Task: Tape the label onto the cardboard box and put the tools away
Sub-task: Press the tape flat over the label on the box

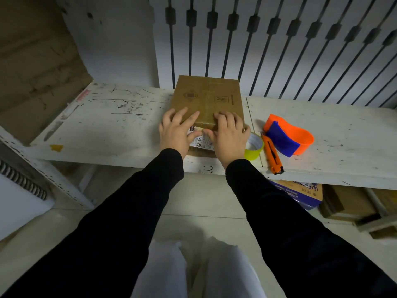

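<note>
A brown cardboard box (207, 97) sits on the white shelf (103, 125), taped down its middle. A white printed label (200, 141) lies on the box's near side face. My left hand (177, 131) rests flat with its fingers spread over the box's near left edge and its thumb on the label. My right hand (228, 135) presses on the near right edge, thumb against the label. Neither hand grips anything. Beside my right hand stands a yellow tape roll (254, 146). An orange utility knife (272, 154) lies to its right.
An orange and blue plastic holder (289, 136) stands at the right of the knife. Black metal bars (279, 50) run behind the shelf. Cardboard boxes (305, 194) sit on the floor under the shelf at right. A large brown carton (32, 72) fills the left.
</note>
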Tool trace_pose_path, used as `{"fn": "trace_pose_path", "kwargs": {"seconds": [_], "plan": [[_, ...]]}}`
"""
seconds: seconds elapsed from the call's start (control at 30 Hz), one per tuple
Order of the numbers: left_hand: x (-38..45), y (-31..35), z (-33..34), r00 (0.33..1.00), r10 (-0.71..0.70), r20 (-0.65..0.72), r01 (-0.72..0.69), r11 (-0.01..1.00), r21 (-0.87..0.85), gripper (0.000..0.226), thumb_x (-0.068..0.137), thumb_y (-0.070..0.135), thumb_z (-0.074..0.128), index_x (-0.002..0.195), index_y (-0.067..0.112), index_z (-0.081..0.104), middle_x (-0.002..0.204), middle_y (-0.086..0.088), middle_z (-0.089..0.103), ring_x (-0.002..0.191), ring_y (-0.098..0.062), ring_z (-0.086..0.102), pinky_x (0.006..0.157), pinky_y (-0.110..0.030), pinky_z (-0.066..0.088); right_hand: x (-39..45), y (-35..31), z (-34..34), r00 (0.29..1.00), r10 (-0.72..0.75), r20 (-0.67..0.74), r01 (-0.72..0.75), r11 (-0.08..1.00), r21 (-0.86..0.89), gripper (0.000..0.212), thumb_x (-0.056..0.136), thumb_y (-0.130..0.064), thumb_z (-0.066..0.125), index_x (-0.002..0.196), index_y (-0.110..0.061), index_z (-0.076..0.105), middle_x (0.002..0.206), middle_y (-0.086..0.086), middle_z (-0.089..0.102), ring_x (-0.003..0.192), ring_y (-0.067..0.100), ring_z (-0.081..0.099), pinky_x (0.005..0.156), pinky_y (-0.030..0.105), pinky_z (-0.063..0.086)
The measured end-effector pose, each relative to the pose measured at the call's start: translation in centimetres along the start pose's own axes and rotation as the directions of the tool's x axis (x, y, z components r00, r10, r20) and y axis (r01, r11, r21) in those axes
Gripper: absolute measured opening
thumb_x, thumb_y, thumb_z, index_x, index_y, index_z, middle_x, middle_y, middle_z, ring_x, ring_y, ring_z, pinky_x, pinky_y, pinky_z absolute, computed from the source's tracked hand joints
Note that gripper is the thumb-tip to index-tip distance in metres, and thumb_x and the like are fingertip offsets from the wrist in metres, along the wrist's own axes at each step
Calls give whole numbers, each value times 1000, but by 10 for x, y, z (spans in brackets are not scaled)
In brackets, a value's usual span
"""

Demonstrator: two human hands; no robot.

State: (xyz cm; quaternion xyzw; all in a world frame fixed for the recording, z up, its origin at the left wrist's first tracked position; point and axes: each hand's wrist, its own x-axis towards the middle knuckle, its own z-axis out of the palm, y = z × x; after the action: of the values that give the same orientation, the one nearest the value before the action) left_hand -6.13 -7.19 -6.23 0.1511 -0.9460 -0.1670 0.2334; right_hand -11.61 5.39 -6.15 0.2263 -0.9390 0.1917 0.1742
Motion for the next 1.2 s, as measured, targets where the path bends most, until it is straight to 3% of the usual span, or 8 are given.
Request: {"fn": "trace_pose_path", "kwargs": {"seconds": [0.13, 0.27, 0.57, 0.7, 0.8, 0.97, 1.2], "plan": [[-3, 4, -7, 998, -25, 57, 24, 1000, 16, 53, 87, 37, 57, 138, 33, 42, 152, -1, 34, 140, -29, 19, 112, -43, 21, -1, -8, -7, 997, 64, 41, -66, 996, 64, 57, 81, -52, 56, 127, -21, 44, 139, 1, 44, 135, 25, 30, 93, 50, 38], [-9, 4, -18, 995, -56, 77, 55, 998, 6, 51, 89, 32, 56, 138, 34, 41, 153, 0, 32, 142, -27, 16, 115, -41, 20, -3, -19, -12, 993, 86, 77, -93, 991, 100, 50, 81, -44, 60, 123, -20, 47, 137, 2, 44, 134, 26, 29, 97, 53, 36], [-28, -24, -50, 986, -148, 73, 146, 989, 33, 53, 90, 23, 56, 140, 29, 39, 154, -3, 30, 143, -28, 13, 118, -44, 15, -16, -62, -11, 988, 19, 150, -44, 985, 166, 49, 86, -34, 57, 131, -20, 43, 142, 3, 41, 138, 26, 24, 102, 53, 32], [-27, -14, -51, 993, -69, 96, 51, 982, 182, 63, 89, 33, 52, 146, 31, 24, 158, -2, 17, 146, -30, 2, 116, -54, -6, -19, -59, -20, 987, 13, 162, -50, 972, 229, 49, 85, -32, 55, 131, -21, 44, 143, 2, 41, 137, 24, 27, 105, 53, 30], [-24, 15, -46, 995, 57, 78, -70, 980, 184, 72, 84, 29, 52, 148, 27, 17, 160, -1, 11, 147, -29, -3, 116, -50, -11, -17, -45, -29, 993, 51, 105, -78, 958, 276, 45, 85, -29, 50, 129, -22, 46, 142, 2, 43, 135, 24, 33, 111, 54, 24], [-20, 73, -26, 969, 228, 94, -236, 968, 82, 64, 86, 12, 47, 146, 17, 25, 158, -2, 19, 148, -24, 1, 117, -40, -11, -13, -2, -37, 990, 139, -12, -131, 955, 265, 39, 89, -20, 46, 127, -16, 50, 137, 6, 51, 129, 24, 44, 110, 46, 30], [-17, 123, 11, 944, 278, 179, -292, 955, 56, 51, 94, 17, 39, 144, 18, 30, 157, -1, 24, 148, -22, 3, 118, -39, -10, -21, 60, -42, 971, 237, -12, -226, 940, 255, 38, 87, -10, 44, 124, -15, 53, 130, 7, 57, 122, 27, 50, 106, 46, 35]]}}
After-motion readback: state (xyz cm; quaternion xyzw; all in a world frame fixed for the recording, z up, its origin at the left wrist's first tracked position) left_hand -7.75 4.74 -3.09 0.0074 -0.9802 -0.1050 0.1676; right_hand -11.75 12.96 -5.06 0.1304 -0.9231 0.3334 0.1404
